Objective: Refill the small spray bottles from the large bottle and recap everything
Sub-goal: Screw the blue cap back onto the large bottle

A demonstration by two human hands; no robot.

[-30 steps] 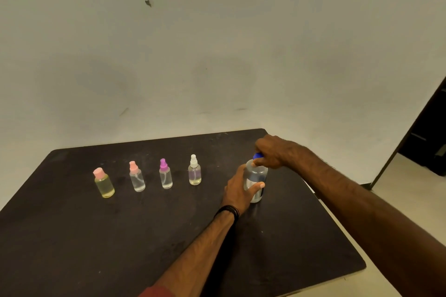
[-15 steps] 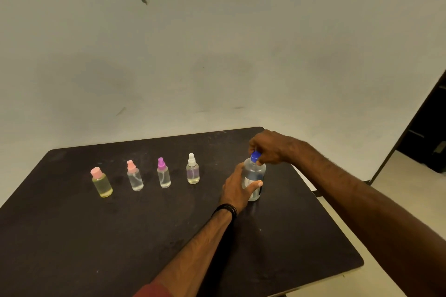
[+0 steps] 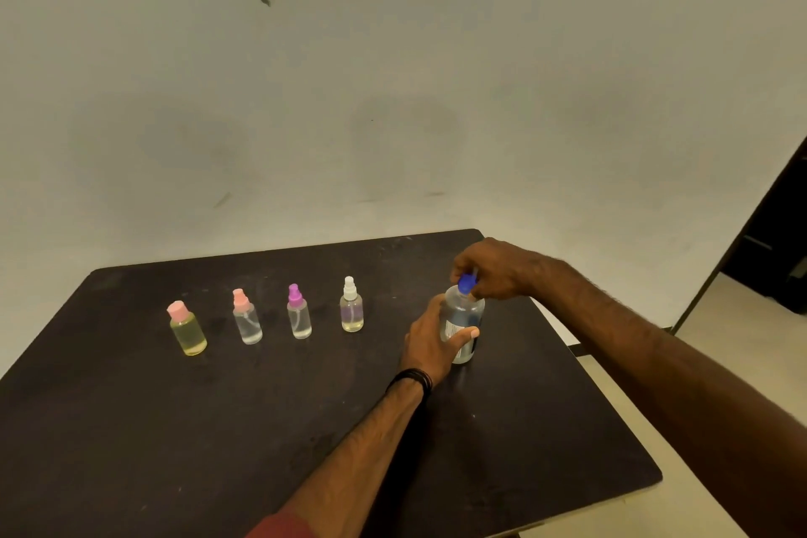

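Large bottle [image 3: 463, 321] upright on table [image 3: 131, 428], right of centre. Left hand [image 3: 430, 347] wraps its body, thumb across the label. Right hand [image 3: 495, 271] pinches the blue cap [image 3: 466, 285] from above. Four small bottles stand in a row to the left, well apart: yellow [image 3: 188, 332], pink-top [image 3: 247, 322], purple-top [image 3: 299, 317], white-top [image 3: 351, 310], all capped.

Risks, judged: squeezing the soft body as the cap comes free could spurt liquid; a loose cap may roll off the table's right edge, which is near.

Dark table [image 3: 131, 428]; pale scuffed wall [image 3: 393, 79] behind; dark doorway [image 3: 777, 240] at right.
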